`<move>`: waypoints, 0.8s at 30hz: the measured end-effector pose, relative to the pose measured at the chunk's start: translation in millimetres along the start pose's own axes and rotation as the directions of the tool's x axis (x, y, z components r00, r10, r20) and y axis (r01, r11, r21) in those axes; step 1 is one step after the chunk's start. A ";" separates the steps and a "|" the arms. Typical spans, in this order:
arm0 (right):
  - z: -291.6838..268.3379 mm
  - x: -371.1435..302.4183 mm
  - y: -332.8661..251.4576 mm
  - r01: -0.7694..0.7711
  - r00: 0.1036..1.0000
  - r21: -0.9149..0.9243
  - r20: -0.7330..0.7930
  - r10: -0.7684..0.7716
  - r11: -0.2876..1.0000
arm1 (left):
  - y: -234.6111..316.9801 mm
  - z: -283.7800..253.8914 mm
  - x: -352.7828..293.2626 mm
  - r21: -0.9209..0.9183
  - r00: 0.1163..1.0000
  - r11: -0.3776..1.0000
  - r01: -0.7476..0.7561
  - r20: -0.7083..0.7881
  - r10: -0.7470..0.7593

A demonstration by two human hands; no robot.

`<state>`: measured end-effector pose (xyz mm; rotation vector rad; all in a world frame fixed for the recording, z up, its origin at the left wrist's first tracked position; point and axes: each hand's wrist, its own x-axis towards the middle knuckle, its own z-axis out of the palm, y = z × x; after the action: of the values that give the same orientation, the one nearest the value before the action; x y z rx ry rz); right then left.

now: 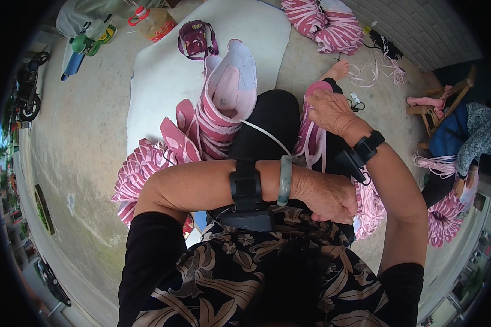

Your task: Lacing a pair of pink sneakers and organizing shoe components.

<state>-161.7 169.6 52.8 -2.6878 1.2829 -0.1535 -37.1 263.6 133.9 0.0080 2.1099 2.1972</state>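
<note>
My right hand [330, 111] is closed on a pink shoe upper [306, 135], whose rounded end shows above the fingers. Pale laces hang from this upper over my dark-trousered leg. Bent across my front, my left arm ends in my left hand [328, 197], its fingers curled together; what they hold, if anything, is hidden. A bundle of pink and white laces [370, 204] lies just beyond that hand. To the left stands a nested stack of pink-and-white shoe uppers [223, 103]. From it a white lace [267, 132] runs toward my left wrist.
A white sheet [158, 71] covers part of the concrete floor. More uppers [142, 169] lie bunched at left, others [330, 27] at the far right. A purple bag [196, 39], a red-capped jug [153, 24] and a wooden chair [447, 101] stand around. Another person [477, 136] sits at right.
</note>
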 end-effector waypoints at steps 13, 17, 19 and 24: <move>7.3 16.8 -17.3 0.433 0.837 -0.412 0.515 -0.187 0.802 | 18.7 1.0 -13.0 0.601 0.948 0.781 -0.171 -0.115 0.296; 14.1 13.0 -5.1 0.189 0.981 -0.180 0.073 -0.179 0.965 | 22.5 -0.8 -16.9 0.640 0.948 0.755 -0.145 -0.128 0.291; 16.3 21.8 2.4 0.028 0.992 -0.109 0.127 -0.014 0.994 | 21.9 0.0 -19.0 0.644 0.945 0.751 -0.146 -0.133 0.297; 5.8 22.2 26.5 -0.426 0.824 0.366 0.534 0.187 0.827 | 14.6 -0.8 -20.1 0.559 0.952 0.817 -0.139 -0.152 0.266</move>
<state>-167.0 136.5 42.7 -1.8981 1.2951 0.2086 -18.1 260.8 149.7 0.0310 2.9218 1.6638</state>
